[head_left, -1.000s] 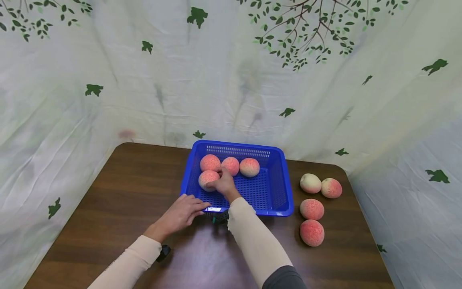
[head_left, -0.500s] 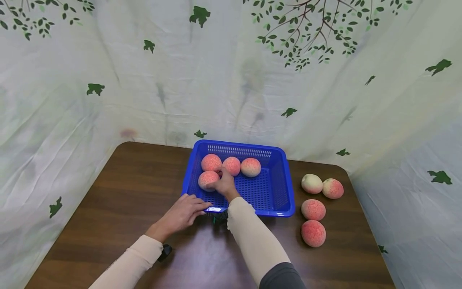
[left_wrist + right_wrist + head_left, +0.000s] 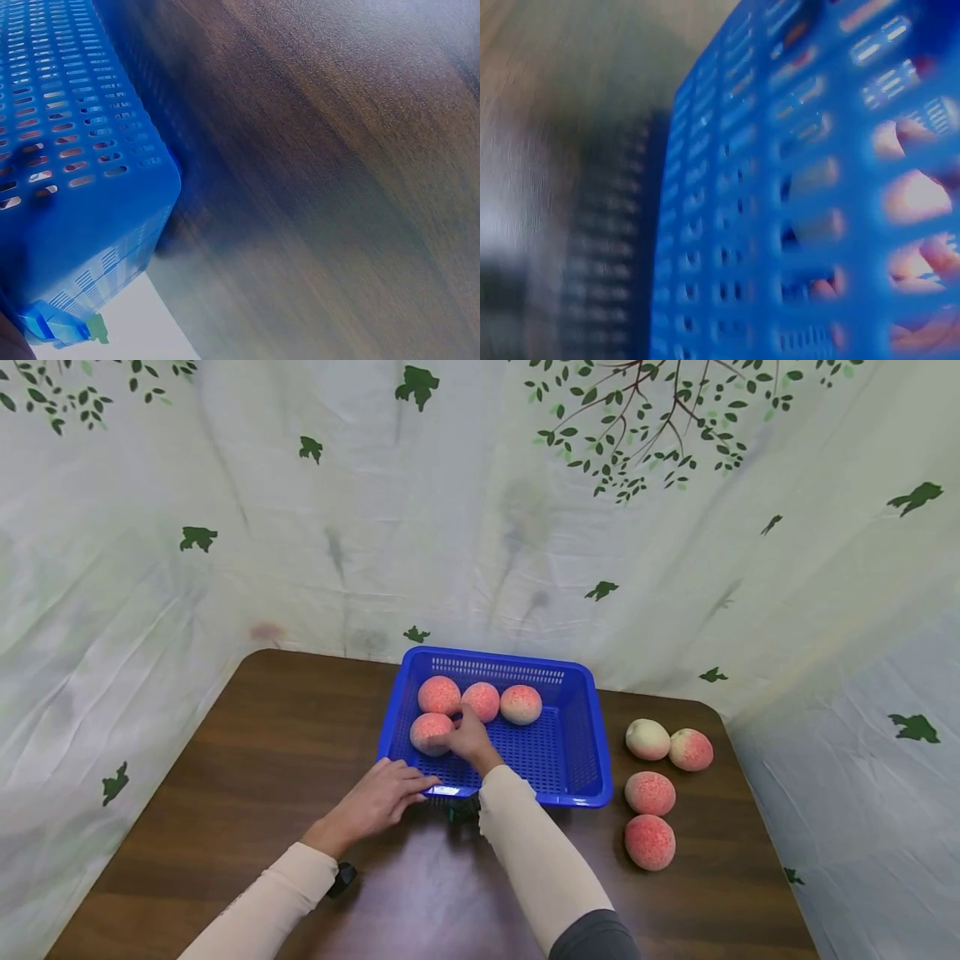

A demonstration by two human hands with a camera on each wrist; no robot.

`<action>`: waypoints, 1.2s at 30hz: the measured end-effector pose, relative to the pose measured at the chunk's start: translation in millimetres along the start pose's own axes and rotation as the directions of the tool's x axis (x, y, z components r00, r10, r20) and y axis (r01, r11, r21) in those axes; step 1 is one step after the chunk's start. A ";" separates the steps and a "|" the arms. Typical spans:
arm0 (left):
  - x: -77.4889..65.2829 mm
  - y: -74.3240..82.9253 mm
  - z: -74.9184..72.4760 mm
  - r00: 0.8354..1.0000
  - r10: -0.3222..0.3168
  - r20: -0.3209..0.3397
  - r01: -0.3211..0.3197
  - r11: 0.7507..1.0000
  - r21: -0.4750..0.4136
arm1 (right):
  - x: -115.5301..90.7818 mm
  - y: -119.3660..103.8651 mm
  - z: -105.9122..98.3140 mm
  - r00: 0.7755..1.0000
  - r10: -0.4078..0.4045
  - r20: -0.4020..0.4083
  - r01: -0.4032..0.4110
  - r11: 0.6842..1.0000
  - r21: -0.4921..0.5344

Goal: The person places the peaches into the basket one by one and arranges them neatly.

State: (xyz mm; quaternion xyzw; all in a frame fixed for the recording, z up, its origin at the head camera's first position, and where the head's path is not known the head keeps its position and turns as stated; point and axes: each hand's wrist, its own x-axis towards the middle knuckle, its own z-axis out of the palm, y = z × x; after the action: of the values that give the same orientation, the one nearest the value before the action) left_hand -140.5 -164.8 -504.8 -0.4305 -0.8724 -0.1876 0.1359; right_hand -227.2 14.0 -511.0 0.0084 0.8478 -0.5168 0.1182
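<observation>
A blue plastic basket (image 3: 570, 799) stands at the table's back. My left hand (image 3: 378, 797) holds its near-left rim, and a bit of that hand shows at the lower left edge in the left wrist view. Inside the basket, three peaches lie in a back row: a left one (image 3: 439, 695), a middle one (image 3: 481, 702) and a right one (image 3: 521, 704). In front of the left one sits another peach (image 3: 431, 734). My right hand (image 3: 474, 740) reaches over the front rim, its thumb and fingers around that front peach's right side. Through the basket's holes, the right wrist view shows fingers (image 3: 919, 196).
Right of the basket, several peaches lie on the brown table (image 3: 247, 760): a pale one (image 3: 647, 739), a pink-and-cream one (image 3: 691, 750) and two redder ones nearer me (image 3: 650, 794). A printed cloth (image 3: 465, 527) hangs behind the table.
My right hand and sleeve have shifted slightly rightward, while the front peach sits a touch further left. The left hand stays on the rim. The head view has moved a little.
</observation>
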 end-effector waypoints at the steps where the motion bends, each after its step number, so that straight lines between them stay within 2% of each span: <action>1: 0.7 -0.1 0.0 1.000 0.002 -0.001 -0.002 1.000 0.001 | -0.8 0.2 -2.5 1.000 0.002 0.010 -0.002 1.000 0.003; 5: 2.3 -0.1 0.7 1.000 0.010 -0.004 -0.010 1.000 0.001 | -4.5 1.2 -15.5 0.998 -0.003 0.066 0.004 1.000 -0.012; 10: 2.3 0.8 0.5 1.000 -0.014 0.010 0.014 1.000 -0.008 | -11.5 -3.1 -41.3 0.989 -0.009 0.147 -0.003 0.997 0.080; 13: 2.7 1.6 1.3 0.999 -0.033 0.025 0.034 0.999 -0.018 | -15.6 -3.9 -62.3 0.987 -0.036 0.154 0.015 0.990 0.139; 19: 3.4 4.5 3.4 0.998 -0.040 0.038 0.041 0.999 -0.029 | -23.4 10.6 -117.7 0.984 -0.166 0.071 0.149 0.968 0.203; 22: 3.0 5.2 3.1 0.998 -0.042 0.037 0.043 0.998 -0.046 | -31.1 21.9 -147.9 0.981 -0.192 0.018 0.182 0.952 0.246; 25: 3.4 4.7 3.0 0.998 -0.047 0.038 0.049 0.997 -0.060 | -38.5 34.6 -175.1 0.975 -0.209 -0.073 0.222 0.925 0.310; 28: 3.9 3.6 2.5 0.998 -0.047 0.032 0.049 0.997 -0.059 | -45.9 46.5 -196.3 0.966 -0.203 -0.163 0.250 0.896 0.367; 30: 4.3 3.5 1.4 0.998 -0.049 0.026 0.050 0.997 -0.058 | -50.5 54.0 -207.9 0.962 -0.181 -0.206 0.250 0.888 0.385; 36: 5.7 3.1 0.1 0.998 -0.059 0.035 0.061 0.997 -0.057 | -66.1 75.4 -234.5 0.958 -0.095 -0.269 0.199 0.898 0.391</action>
State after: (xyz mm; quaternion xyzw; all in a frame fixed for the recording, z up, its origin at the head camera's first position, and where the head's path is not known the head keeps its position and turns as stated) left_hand -141.4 -159.0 -501.9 -0.4111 -0.8811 -0.2097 0.1031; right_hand -197.6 262.2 -460.5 0.0322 0.7249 -0.6874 -0.0308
